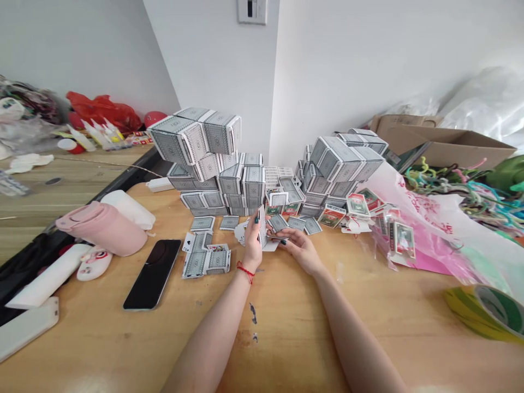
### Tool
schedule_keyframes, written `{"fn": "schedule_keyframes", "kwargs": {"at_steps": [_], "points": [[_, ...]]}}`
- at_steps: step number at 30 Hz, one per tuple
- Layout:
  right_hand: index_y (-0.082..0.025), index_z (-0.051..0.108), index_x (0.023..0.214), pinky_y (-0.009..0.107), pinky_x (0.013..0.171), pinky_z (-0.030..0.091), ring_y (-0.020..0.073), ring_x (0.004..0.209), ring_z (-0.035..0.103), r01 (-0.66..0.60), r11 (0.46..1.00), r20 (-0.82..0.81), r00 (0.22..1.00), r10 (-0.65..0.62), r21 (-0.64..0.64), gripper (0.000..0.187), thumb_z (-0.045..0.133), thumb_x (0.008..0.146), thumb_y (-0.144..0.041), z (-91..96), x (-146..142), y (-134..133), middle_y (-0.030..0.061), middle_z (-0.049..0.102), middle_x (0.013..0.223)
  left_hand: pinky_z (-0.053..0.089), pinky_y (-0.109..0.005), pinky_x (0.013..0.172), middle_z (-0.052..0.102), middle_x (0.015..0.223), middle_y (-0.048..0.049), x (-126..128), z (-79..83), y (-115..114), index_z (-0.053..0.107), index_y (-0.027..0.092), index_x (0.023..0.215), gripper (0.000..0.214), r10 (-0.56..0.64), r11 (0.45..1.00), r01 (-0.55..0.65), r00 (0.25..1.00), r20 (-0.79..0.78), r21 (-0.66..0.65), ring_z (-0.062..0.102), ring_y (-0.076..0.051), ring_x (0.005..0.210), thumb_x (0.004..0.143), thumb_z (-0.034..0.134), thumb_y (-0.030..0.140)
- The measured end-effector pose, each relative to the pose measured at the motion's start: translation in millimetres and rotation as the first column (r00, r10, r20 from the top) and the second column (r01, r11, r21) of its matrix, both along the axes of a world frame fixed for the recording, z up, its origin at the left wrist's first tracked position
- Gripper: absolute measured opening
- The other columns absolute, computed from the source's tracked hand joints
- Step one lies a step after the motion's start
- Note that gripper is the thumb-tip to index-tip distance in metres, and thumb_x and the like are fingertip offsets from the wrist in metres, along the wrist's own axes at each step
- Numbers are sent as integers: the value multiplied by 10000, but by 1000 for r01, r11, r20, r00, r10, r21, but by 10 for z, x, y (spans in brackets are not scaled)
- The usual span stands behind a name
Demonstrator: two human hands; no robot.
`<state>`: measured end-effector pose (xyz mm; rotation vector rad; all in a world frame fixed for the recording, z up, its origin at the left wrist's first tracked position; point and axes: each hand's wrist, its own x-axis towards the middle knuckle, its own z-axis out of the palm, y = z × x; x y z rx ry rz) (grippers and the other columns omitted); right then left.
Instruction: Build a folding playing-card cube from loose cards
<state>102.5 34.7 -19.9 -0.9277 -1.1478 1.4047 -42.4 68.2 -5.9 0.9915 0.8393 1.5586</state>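
Pale wooden table (295, 333), smooth and grained, in the head view. Left hand (252, 245), with a red string bracelet (245, 272) at the wrist, pinches an upright playing card (262, 226); right hand (301, 248) lies just beside it, hands close together, its grip on the card unclear. Blocky card towers (204, 158) rise just ahead, flat loose cards (202, 224) near their base. Black smartphone (152, 274) lies left; open table extends beneath the forearms.

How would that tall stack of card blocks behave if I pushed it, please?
The tall stack of card blocks would likely topple easily: its upper blocks sit askew and overhang. They look light, being thin cards, and would probably slide apart.
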Motion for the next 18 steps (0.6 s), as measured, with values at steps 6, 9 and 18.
{"fn": "schedule_keyframes", "kwargs": {"at_steps": [6,9,18], "points": [[-219,583,947,377,861,477,196,939,582,35,998,86,995,-40,54,337,714,663,-346,32,44,-2,52,617,980,474,-262,591,639,914,-81,-43,41,0,611,162,950,384,-12,1000,13,999,30,-22,603,-160,739,813,456,486],[-232,564,1039,393,913,439,219,1045,547,5,997,99,995,-13,80,455,744,627,-304,35,72,0,68,607,1079,459,-245,567,634,972,-78,-82,39,8,597,178,1029,402,16,1000,-16,1000,6,11,588,-143,711,803,474,488],[-256,461,1230,394,903,441,237,1094,529,-77,997,30,997,76,30,673,736,617,-228,31,52,-13,98,486,1294,460,-256,582,607,1072,-79,-158,-46,56,530,226,1201,476,59,993,-49,994,-89,105,551,-137,698,792,507,469]]}}
